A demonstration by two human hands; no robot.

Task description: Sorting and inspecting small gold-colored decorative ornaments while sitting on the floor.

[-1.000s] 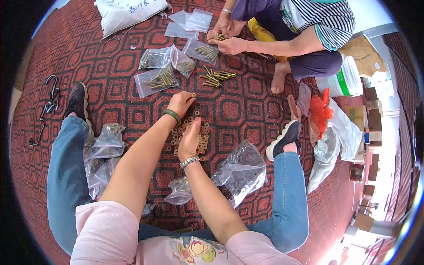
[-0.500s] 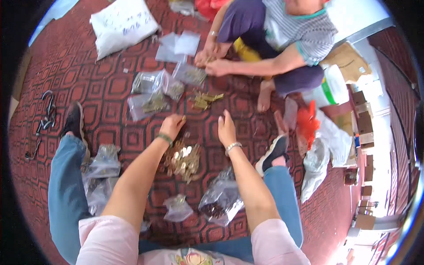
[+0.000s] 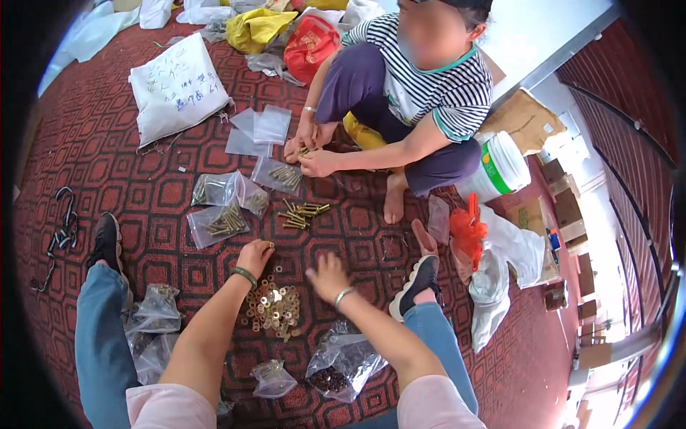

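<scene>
My left hand [image 3: 255, 256] is closed in a pinch beside the pile of brass-coloured washers [image 3: 275, 304] on the patterned carpet. A small brass-coloured washer [image 3: 271, 246] shows at its fingertips; whether there is more than one I cannot tell. To the right of the pile, my right hand [image 3: 329, 279] is slightly blurred, with its fingers apart and nothing seen in it. Beyond both hands lies a small heap of brass rods [image 3: 304, 213]. Near my right forearm, a clear plastic bag [image 3: 343, 365] holds dark small parts.
Across from me a person [image 3: 436, 93] squats, fingering brass pieces. Bags of rods [image 3: 227, 222] lie before them, near flat plastic bags [image 3: 268, 125]. A white sack [image 3: 179, 93], white bucket [image 3: 500, 168], red bag [image 3: 468, 232] and small bag [image 3: 274, 379] surround the work.
My right hand has swung leftward, closer to the washer pile, its fingers spreading. My left hand keeps its pinch beside the pile. The view has tilted, showing more of the person opposite.
</scene>
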